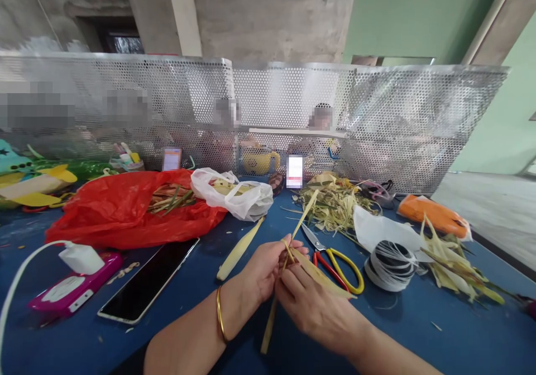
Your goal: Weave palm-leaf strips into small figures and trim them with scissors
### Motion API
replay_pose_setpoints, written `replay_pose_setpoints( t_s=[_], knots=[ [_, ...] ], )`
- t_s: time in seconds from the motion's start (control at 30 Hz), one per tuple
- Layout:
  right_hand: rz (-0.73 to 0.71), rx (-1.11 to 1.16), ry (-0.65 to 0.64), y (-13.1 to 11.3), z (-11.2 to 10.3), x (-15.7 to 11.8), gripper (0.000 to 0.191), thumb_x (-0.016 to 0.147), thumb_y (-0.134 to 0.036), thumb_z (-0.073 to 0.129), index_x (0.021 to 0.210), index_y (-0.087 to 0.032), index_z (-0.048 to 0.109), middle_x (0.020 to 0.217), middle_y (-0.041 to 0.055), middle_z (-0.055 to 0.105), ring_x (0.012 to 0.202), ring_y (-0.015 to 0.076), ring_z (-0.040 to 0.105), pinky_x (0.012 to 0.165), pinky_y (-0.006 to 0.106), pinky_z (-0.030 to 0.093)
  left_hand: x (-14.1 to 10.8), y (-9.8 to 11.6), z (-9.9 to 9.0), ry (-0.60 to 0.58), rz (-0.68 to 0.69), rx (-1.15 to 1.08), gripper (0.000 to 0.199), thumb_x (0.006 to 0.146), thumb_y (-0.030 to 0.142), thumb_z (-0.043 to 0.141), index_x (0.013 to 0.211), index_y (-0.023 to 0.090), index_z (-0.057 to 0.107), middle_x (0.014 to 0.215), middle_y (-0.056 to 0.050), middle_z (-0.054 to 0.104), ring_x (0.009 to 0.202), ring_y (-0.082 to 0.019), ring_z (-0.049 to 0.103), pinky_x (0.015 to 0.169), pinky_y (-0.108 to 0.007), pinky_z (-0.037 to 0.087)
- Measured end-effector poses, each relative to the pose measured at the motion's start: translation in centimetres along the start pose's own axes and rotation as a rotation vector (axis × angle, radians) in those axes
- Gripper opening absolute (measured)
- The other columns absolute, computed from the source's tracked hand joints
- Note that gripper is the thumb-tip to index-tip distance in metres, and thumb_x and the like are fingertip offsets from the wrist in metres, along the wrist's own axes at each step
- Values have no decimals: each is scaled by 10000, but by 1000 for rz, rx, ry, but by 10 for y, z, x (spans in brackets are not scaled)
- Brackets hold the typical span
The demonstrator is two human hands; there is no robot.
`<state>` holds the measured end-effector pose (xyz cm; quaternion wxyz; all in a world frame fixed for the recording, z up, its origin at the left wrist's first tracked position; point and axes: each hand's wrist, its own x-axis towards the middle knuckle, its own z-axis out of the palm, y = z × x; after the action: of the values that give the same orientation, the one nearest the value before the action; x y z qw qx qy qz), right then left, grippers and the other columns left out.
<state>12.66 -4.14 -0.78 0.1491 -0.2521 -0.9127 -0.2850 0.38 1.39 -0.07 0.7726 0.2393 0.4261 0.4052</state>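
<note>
Pale corn husk strips [305, 214] cross between my two hands over the blue table. My left hand [268, 266], with a gold bangle on its wrist, pinches them where they meet. From the right, my right hand [307, 297] closes on the same strips, fingers curled. One strip end points up and away, another hangs down toward me, and a wider husk piece sticks out to the right. The exact crossing is partly hidden by my fingers. Scissors [330, 252] with red and yellow handles lie just right of my hands. A folded husk [240, 249] lies to the left.
A black phone [151, 280], a purple power strip [77, 288] and a red plastic bag [113, 207] occupy the left. White strapping roll [391, 266], loose husks [454, 260] and an orange packet [433, 216] lie right. Behind a husk heap [335, 205] stands a perforated metal divider [288, 96].
</note>
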Motion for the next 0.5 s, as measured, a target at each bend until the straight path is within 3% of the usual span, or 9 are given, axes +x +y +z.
replay_pose_setpoints(
  t_s=[0.17,0.3,0.4,0.5],
  knots=[
    [3,-53,-11,-4,11,-2,217,891,-115,423,1019,-92,596,882,114,591,852,261,576,873,445,469,-1,1,2,47,15,19,288,867,368,598,834,89,660,882,-126,718,732,-159,675,747,-262,547],
    [5,-18,46,-5,6,-1,207,898,-114,414,942,-108,616,830,104,600,779,243,582,824,431,486,-1,-2,1,26,60,31,292,838,374,639,828,84,665,878,-135,722,728,-164,677,749,-277,546],
    [92,64,152,-1,-6,-1,239,922,-120,391,993,-112,619,815,92,619,758,216,593,758,366,497,-2,-4,-1,-20,143,64,316,782,398,698,815,85,675,830,-121,723,701,-159,669,712,-262,536],
    [287,128,299,7,-17,-1,253,937,-123,375,1043,-145,603,926,102,655,864,201,625,752,305,491,-6,-4,0,-31,245,145,354,750,435,716,800,86,687,745,-94,713,635,-132,647,621,-217,507]
  ],
)
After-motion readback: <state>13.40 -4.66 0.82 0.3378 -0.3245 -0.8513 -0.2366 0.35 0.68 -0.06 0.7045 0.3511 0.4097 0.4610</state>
